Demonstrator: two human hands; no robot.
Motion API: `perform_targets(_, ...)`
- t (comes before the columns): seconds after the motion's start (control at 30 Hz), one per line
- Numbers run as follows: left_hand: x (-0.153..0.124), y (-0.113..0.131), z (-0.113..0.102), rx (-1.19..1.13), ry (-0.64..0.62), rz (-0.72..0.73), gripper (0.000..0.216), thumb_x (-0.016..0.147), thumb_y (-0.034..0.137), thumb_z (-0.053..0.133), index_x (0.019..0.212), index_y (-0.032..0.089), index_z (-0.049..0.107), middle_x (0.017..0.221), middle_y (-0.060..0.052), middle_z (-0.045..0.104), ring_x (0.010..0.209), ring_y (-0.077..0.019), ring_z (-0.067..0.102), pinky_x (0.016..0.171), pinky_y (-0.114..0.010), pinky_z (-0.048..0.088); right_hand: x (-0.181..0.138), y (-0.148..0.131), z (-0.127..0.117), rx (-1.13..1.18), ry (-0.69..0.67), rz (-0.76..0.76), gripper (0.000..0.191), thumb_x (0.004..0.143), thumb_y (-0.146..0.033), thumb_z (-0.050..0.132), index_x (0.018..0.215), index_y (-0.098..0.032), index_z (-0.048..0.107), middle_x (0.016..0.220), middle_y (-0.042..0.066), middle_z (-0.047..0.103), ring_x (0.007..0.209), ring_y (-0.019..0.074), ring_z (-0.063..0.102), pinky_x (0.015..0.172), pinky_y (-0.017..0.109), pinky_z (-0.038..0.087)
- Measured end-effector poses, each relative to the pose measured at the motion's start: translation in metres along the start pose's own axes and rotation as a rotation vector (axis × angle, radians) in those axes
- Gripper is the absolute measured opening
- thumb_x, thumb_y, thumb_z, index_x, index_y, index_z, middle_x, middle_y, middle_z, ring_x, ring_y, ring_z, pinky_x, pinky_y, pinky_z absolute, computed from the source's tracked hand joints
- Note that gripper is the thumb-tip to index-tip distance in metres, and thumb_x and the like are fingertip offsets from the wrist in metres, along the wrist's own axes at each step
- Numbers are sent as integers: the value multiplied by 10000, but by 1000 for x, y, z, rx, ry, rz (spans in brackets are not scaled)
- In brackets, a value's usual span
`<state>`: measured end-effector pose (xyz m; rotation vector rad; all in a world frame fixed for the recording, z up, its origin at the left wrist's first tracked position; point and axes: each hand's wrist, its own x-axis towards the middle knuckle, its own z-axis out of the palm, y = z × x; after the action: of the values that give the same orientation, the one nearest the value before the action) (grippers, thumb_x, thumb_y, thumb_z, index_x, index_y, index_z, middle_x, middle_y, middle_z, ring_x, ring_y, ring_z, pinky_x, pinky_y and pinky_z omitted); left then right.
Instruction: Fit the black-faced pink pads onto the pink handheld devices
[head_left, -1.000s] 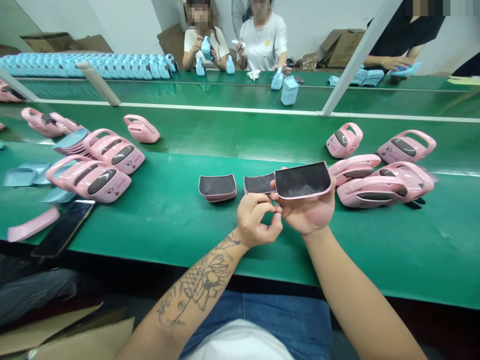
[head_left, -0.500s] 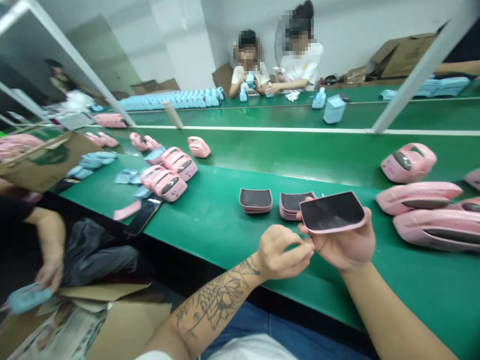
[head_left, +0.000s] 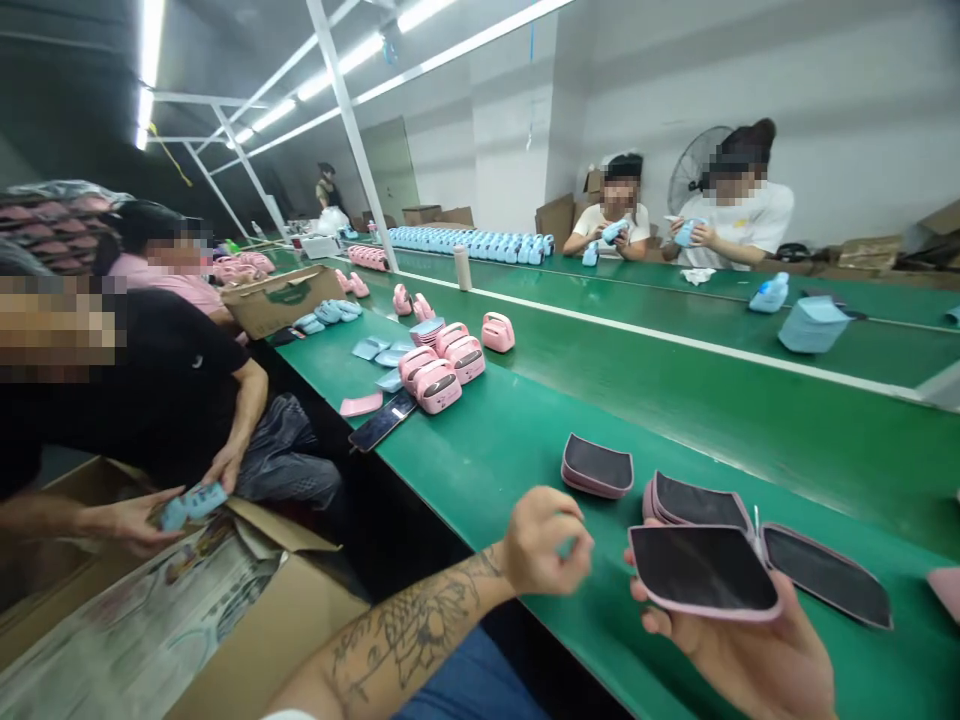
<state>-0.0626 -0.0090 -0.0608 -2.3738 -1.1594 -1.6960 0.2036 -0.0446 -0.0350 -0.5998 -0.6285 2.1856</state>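
Observation:
My right hand (head_left: 757,640) holds a pink-rimmed panel with a dark, glossy face (head_left: 705,570), fingers under it and face up. To its left my left hand (head_left: 547,545), at the end of a tattooed forearm, hangs over the bench edge. Its fingers curl into a pinch; whether anything is between the fingertips I cannot make out. Beyond the held panel lie a stack of similar panels (head_left: 694,505) and, left of that, a second stack (head_left: 598,468). One loose dark panel (head_left: 825,575) rests on the bench to the right.
Pink handled cases (head_left: 439,385) stand up the green bench (head_left: 480,470), near a phone (head_left: 382,420) and blue panels (head_left: 371,347). At left, a co-worker's hands hold a blue piece (head_left: 193,505) above an open cardboard box (head_left: 300,610). Two people handle blue parts across the line.
My view has swung left and up. My left hand has drawn away from the held panel, its fingers still curled. The right hand keeps hold of the panel.

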Motion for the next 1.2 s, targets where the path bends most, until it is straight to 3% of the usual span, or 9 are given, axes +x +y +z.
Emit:
perform_targets(0.07,14,-34,-7,65,96,-246,16,862,237,617,856,224,610,893,-44,660,888,-195,669,838,-360,587,6,11,1,-55,-41,85,818,840,-863,496,1402,-296,676,1456,172,658,1250,456,643,1022,611,453)
perform_targets(0.13,34,-75,-8,122,144,-414,123,839,212,613,962,207,616,957,-75,638,909,-219,649,854,-393,574,15,24,-1,-136,-63,142,731,860,-799,556,1317,-257,735,1411,171,689,1248,451,646,1058,597,434)
perform_targets(0.37,119,-205,30,222,82,-863,495,751,195,748,1218,160,589,1231,-168,624,1166,-313,646,1060,-453,498,35,42,-18,-137,-50,205,774,864,-764,586,1379,-194,683,1259,194,757,1100,376,724,1042,543,460)
perform_targets(0.53,175,-264,56,254,109,-1033,716,788,190,756,1437,123,461,1470,-222,524,1433,-339,485,1222,-426,342,39,35,-6,-69,-83,234,848,790,-686,734,1459,-180,608,1318,196,728,1201,412,700,971,495,523)
perform_targets(0.73,226,-318,72,296,242,-1249,1086,760,229,836,1596,72,161,1674,-309,195,1575,-376,276,1288,-463,207,47,35,-7,-1,-74,253,883,760,-636,787,1473,-155,588,1339,214,716,1183,410,714,926,476,557)
perform_targets(0.87,244,-335,69,228,232,-1320,1093,736,220,882,1570,87,189,1649,-322,251,1528,-382,362,1254,-507,248,49,35,-7,22,-67,270,875,774,-621,785,1483,-156,568,1322,217,723,1185,403,720,922,471,559)
perform_targets(0.97,249,-329,65,160,239,-1330,1067,675,228,925,1522,105,289,1638,-305,280,1536,-403,334,1252,-552,241,52,33,-4,25,-71,280,885,769,-640,789,1476,-158,563,1288,214,734,1177,396,726,913,462,561)
perform_targets(1.07,248,-306,65,33,237,-1306,992,619,350,958,1434,128,438,1545,-267,433,1512,-417,370,1222,-564,322,56,30,0,2,-57,278,892,737,-649,817,1441,-153,581,1252,211,743,1147,387,738,894,452,569)
perform_targets(1.2,228,-252,59,-294,141,-1195,589,815,571,754,1248,198,613,1227,-121,697,1219,-302,656,1014,-448,548,55,26,5,-56,-38,245,902,694,-614,855,1417,-149,583,1248,220,735,1159,393,725,900,474,566)
